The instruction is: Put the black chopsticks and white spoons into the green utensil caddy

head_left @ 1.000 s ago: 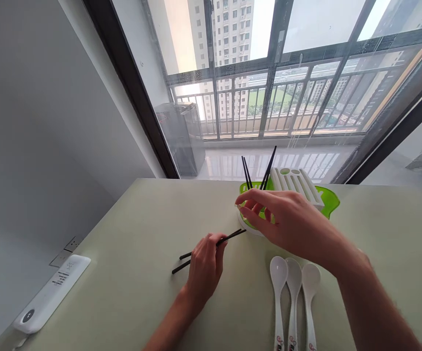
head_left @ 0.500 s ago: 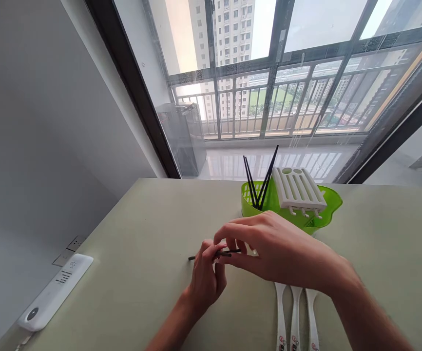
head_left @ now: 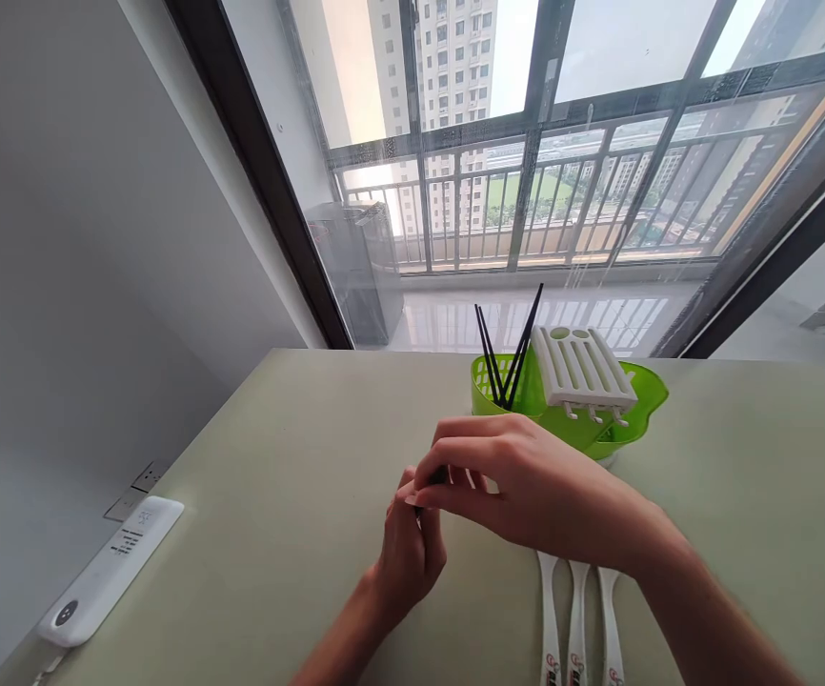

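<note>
While left hand (head_left: 412, 553) clasps mostly hidden black chopsticks (head_left: 439, 474), right hand (head_left: 519, 476) grips them too.

No lettering can be read with certainty. At the bottom centre-right, three white spoon handles (head_left: 577, 610) each bear a red emblem (head_left: 576, 659) above dark characters, too small to make out and cut by the frame. At lower left, a white device (head_left: 104, 581) carries illegible dark lines of print (head_left: 127, 543).

Dark handheld chopsticks (head_left: 439, 474), mostly hidden.
</note>
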Demonstrator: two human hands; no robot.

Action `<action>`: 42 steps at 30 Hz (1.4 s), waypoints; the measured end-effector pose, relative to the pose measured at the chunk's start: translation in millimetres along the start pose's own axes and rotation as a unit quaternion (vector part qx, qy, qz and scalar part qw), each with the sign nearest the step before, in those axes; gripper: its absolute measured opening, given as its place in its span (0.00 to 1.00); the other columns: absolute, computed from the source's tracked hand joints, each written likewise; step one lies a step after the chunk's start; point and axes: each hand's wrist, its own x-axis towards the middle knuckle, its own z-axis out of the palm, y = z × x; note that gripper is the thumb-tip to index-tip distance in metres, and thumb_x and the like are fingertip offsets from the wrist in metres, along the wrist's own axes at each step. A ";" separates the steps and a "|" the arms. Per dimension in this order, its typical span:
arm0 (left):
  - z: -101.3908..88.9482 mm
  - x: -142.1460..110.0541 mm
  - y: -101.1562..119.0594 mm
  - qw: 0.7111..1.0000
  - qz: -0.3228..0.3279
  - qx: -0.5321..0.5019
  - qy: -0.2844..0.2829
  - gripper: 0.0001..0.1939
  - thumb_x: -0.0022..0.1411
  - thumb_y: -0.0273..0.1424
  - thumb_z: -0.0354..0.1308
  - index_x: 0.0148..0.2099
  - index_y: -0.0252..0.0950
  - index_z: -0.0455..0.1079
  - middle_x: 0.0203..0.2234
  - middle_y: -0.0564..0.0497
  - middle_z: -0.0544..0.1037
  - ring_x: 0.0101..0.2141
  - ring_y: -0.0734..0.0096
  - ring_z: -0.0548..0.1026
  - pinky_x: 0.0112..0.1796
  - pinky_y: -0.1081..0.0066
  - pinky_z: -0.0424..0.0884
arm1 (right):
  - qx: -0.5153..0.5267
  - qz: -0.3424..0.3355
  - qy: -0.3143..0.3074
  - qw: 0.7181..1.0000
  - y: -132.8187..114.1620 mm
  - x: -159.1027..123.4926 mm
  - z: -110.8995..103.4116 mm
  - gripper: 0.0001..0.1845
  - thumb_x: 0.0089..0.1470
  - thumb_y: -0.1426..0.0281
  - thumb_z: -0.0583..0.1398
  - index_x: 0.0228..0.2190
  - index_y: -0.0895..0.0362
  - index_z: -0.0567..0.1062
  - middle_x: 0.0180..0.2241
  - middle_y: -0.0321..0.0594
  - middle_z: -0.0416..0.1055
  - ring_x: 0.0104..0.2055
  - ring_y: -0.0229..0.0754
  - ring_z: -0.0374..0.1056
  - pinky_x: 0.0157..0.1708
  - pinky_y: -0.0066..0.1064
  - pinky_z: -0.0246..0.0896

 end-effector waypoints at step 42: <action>6.4 20.6 6.5 0.900 -0.214 -0.331 -0.185 0.08 0.68 0.32 0.64 0.46 0.41 0.84 0.35 0.52 0.87 0.34 0.64 0.86 0.41 0.67 0.83 | -0.112 0.070 0.040 0.990 21.9 -16.9 -28.9 0.11 0.69 0.63 0.58 0.34 0.51 0.75 0.30 0.34 0.76 0.30 0.39 0.70 0.30 0.30 0.59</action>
